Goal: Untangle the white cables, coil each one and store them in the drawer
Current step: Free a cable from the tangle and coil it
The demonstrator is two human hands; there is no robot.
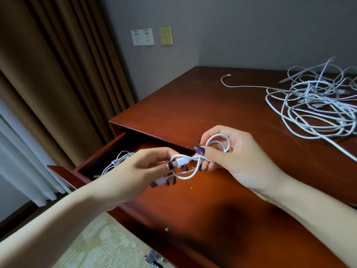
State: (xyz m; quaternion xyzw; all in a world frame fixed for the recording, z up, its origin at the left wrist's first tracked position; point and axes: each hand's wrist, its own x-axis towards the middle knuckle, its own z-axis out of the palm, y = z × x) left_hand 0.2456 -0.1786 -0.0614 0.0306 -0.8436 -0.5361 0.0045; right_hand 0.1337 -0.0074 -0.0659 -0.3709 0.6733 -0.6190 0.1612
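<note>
desk [202, 105]: red wood; drawer [102, 150] open at left
cable pile [313, 105]: tangled; desk's far right
drawer cables [117, 161]: coiled inside
right hand [237, 153]: fingers curled round small cable [181, 162] loops
left hand [143, 167]: pinching its plugs; above drawer

Brown curtain [58, 74] hangs beside wall sockets [142, 37].
</note>
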